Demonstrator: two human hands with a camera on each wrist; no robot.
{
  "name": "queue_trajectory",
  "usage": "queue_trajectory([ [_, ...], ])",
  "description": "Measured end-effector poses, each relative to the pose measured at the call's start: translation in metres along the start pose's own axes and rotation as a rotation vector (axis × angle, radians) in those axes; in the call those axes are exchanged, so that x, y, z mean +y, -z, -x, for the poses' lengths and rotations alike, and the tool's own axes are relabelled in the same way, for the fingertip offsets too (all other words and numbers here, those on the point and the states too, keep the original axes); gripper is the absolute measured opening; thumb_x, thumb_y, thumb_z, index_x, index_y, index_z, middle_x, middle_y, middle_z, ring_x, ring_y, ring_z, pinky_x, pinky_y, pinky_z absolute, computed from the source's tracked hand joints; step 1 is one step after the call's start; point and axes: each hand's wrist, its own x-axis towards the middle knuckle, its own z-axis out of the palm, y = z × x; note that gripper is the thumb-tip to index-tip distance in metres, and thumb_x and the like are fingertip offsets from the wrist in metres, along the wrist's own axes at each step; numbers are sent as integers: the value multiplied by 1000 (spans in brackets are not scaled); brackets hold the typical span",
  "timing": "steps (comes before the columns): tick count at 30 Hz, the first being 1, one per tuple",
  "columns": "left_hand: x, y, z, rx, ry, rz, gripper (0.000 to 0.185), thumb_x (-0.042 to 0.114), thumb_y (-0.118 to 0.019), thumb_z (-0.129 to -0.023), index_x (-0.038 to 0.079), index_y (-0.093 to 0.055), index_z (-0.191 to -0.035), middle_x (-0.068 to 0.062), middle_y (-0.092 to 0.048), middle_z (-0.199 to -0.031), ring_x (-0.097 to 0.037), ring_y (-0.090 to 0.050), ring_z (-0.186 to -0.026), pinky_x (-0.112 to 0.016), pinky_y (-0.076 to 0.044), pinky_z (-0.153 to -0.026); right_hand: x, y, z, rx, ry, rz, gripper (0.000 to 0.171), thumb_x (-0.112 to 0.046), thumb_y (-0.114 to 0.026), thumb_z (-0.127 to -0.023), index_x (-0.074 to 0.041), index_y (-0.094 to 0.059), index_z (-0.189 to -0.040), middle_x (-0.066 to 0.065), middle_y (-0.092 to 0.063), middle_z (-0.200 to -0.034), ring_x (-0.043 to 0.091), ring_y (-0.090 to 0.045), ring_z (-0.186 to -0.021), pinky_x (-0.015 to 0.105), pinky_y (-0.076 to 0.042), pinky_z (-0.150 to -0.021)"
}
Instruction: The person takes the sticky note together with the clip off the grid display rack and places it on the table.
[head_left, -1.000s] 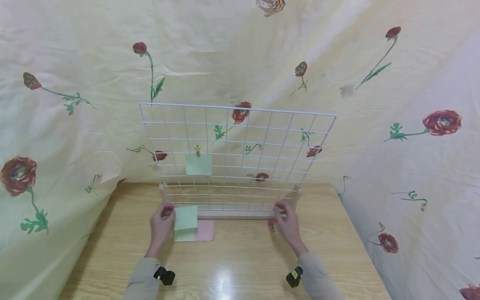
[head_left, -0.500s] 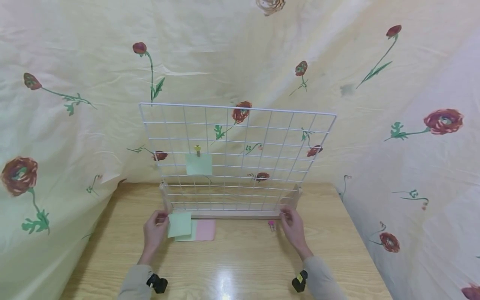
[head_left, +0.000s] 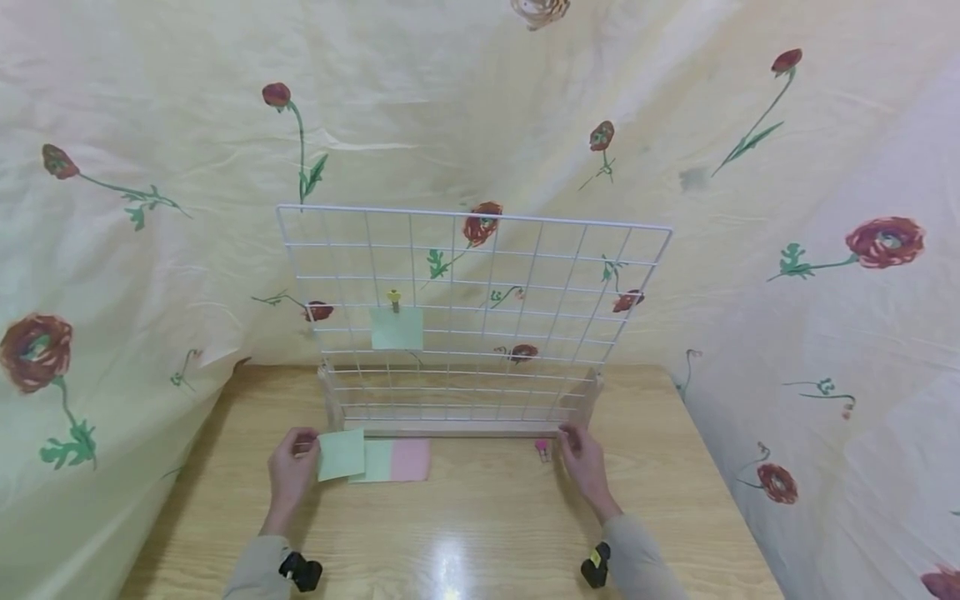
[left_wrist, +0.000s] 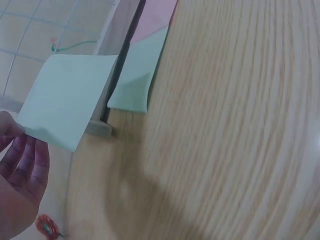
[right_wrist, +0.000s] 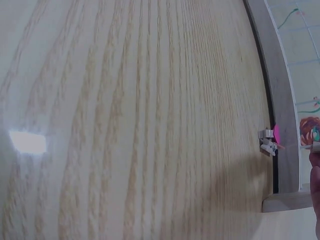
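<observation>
My left hand (head_left: 291, 471) pinches a light green sticky note (head_left: 341, 455) by its left edge, lifted off the table; the left wrist view shows this note (left_wrist: 70, 97) tilted between thumb and fingers. Beneath and to its right lie another green note (head_left: 377, 462) and a pink note (head_left: 410, 460). My right hand (head_left: 585, 465) is by the right front corner of the grid's base. At its fingertips, a small pale piece (right_wrist: 316, 146) shows, mostly cut off by the right wrist view's edge. A small clip with a pink top (head_left: 542, 451) lies to its left.
A white wire grid (head_left: 480, 317) leans back in a pale base (head_left: 472, 429) on the wooden table (head_left: 480, 517). A yellow-topped clip (head_left: 394, 298) holds a green note (head_left: 397, 329) on it. Flowered cloth (head_left: 465, 100) hangs behind and at both sides.
My left hand has moved left and toward me, drawing its green note off the one on the table. My right hand has shifted slightly right and nearer, uncovering the pink-topped clip.
</observation>
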Motion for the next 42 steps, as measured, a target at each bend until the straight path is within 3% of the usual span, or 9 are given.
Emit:
queue_trajectory([
  [11, -13, 17, -3, 7, 50, -85, 13, -7, -58, -88, -5, -64, -99, -23, -65, -98, -2, -54, -78, -5, -42, -65, 3, -1, 5, -50, -69, 91, 12, -5, -64, -92, 3, -66, -100, 9, -65, -78, 15, -54, -65, 26, -46, -56],
  [15, -20, 23, -4, 12, 71, -128, 13, -6, -57, -89, -5, -64, -100, -22, -65, -99, -3, -54, -79, -4, -40, -65, 4, -5, 6, -76, -118, 110, 14, -7, -64, -93, 2, -67, -103, 10, -68, -86, 21, -61, -74, 33, -53, -64],
  [22, -31, 29, -5, 25, 75, -182, 12, -6, -57, -89, -5, -64, -99, -22, -65, -96, -21, -59, -82, -6, -39, -63, 7, -6, 7, -110, -153, 138, 14, -7, -64, -92, 1, -67, -104, 16, -69, -99, 32, -65, -92, 49, -53, -82],
  [30, -48, 36, -8, 62, 82, -195, 10, -7, -58, -88, -7, -65, -95, -22, -64, -89, -3, -51, -72, -5, -38, -60, 8, -6, 9, -139, -209, 213, 16, -6, -63, -91, 4, -68, -102, 20, -68, -100, 37, -63, -97, 53, -50, -86],
  [37, -55, 42, -17, 102, 95, -228, 9, -7, -58, -88, -9, -65, -94, -25, -65, -90, -11, -54, -71, -6, -35, -58, 9, -6, 6, -161, -224, 228, 17, -6, -62, -92, 4, -68, -104, 20, -68, -101, 37, -63, -97, 53, -49, -87],
  [42, -57, 41, -23, 84, 139, -224, 12, -3, -58, -89, -8, -64, -99, -25, -65, -95, -11, -54, -74, -5, -34, -58, 9, -6, 5, -163, -222, 264, 16, -5, -63, -91, 4, -67, -103, 19, -69, -97, 33, -65, -89, 49, -53, -80],
])
